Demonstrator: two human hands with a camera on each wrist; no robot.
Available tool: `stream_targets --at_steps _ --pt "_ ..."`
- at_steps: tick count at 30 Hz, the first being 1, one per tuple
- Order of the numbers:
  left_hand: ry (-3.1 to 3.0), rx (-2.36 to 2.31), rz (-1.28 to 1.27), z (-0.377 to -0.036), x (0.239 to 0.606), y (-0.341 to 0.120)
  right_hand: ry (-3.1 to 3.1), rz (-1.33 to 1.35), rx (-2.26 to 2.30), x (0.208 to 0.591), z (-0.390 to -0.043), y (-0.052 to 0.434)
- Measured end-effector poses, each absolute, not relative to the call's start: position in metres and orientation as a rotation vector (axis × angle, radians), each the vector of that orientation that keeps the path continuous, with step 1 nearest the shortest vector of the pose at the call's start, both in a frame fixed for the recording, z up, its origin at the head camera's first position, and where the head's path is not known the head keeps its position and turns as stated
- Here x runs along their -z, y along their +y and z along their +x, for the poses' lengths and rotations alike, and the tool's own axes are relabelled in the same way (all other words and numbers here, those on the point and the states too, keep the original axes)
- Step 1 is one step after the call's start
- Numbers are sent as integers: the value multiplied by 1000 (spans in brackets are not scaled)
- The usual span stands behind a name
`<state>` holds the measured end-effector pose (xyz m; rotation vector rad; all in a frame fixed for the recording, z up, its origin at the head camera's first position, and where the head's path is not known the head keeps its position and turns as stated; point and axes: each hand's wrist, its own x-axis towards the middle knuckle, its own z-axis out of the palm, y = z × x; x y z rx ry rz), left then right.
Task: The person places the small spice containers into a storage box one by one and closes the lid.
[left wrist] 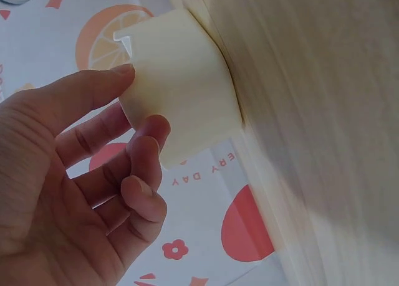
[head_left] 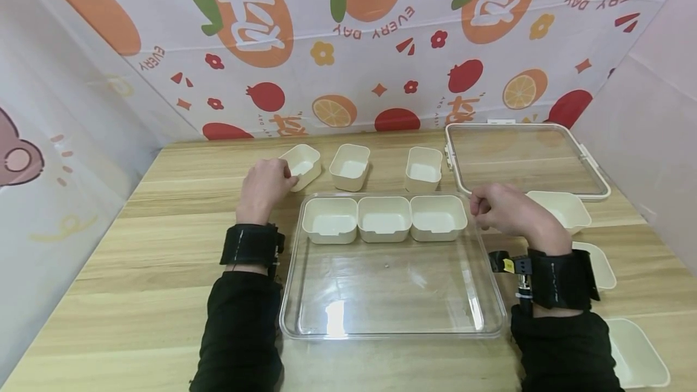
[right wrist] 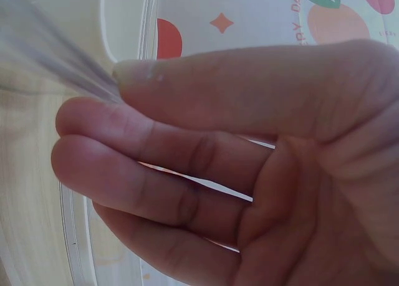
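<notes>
At the back left, my left hand (head_left: 265, 189) pinches a cream plastic cup (head_left: 303, 162) by its near wall. The left wrist view shows the thumb at the rim of this cream cup (left wrist: 187, 80) and fingertips against its side, its base at the wooden table. My right hand (head_left: 503, 213) grips the right rim of a clear plastic box (head_left: 381, 289) near its far corner. In the right wrist view, thumb and forefinger pinch that transparent rim (right wrist: 78, 80). Inside the box, three cream cups stand in a row along the far wall, the middle cup (head_left: 384, 219) between two others.
Two more cream cups, one in the middle (head_left: 350, 167) and one farther right (head_left: 423, 169), stand behind the box. A clear lid (head_left: 528, 159) with a white frame lies back right. Cream trays, including one at the front right (head_left: 637, 352), line the table's right side.
</notes>
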<state>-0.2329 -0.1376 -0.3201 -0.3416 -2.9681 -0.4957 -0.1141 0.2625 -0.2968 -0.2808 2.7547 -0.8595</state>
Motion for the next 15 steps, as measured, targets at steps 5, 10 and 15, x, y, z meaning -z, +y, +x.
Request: stream_targets --at_steps 5,10,15 --pt "-2952 506 -350 -234 321 -139 2754 -286 859 296 -114 263" --pt "-2942 530 -356 -235 321 -138 2756 -283 862 296 -114 262" --pt "-2925 571 -385 -234 317 -144 2758 -293 867 296 -114 262"
